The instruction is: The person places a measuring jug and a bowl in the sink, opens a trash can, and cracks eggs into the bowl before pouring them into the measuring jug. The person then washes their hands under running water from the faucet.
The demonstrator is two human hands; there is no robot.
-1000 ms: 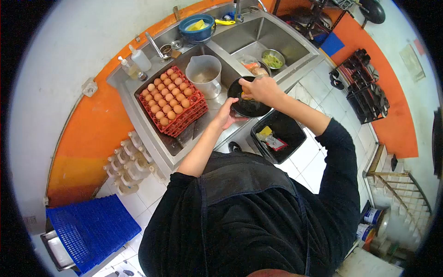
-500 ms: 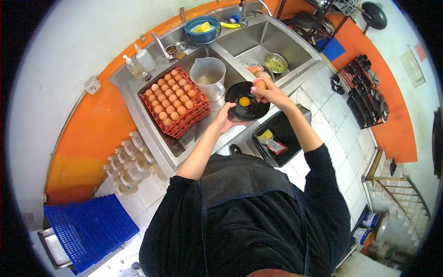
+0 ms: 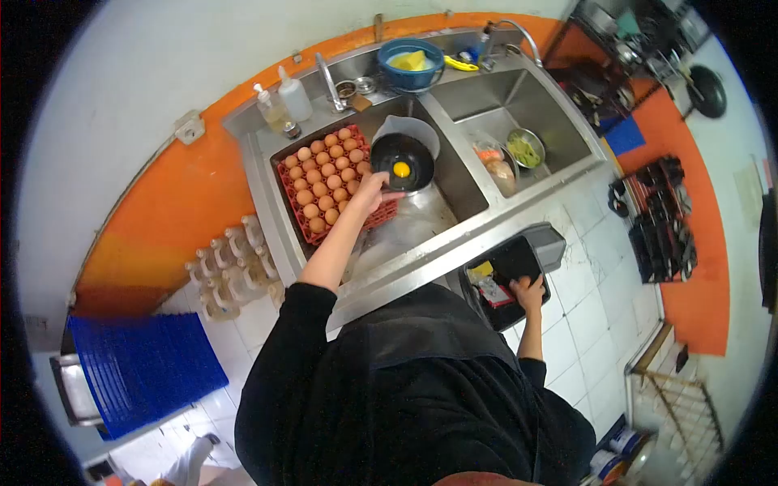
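My left hand (image 3: 372, 194) grips the near left rim of a black bowl (image 3: 417, 154), which holds a raw egg with a yellow yolk (image 3: 401, 169). The bowl is over the left sink basin, in front of a translucent measuring jug (image 3: 408, 127) that it partly hides. Just left of it, brown eggs (image 3: 327, 170) fill the top of stacked red egg trays (image 3: 381, 214). Lower right, my right hand (image 3: 528, 292) reaches into a black bin (image 3: 514, 257) with its fingers curled; whatever they hold is hidden. Yellow and red-and-white wrappers (image 3: 495, 292) lie in the bin.
The right basin (image 3: 559, 150) contains a metal bowl of green pieces (image 3: 525, 149) and a bag of food (image 3: 498, 172). Behind the basins stand a blue bucket (image 3: 411, 77), a faucet (image 3: 328, 81) and pump bottles (image 3: 271, 109). Plastic jugs (image 3: 231, 267) are on the floor at left.
My right hand has left the bowl, where it held an egg, and moved down into the bin. My left hand has carried the bowl leftward, in front of the jug. The view has shifted.
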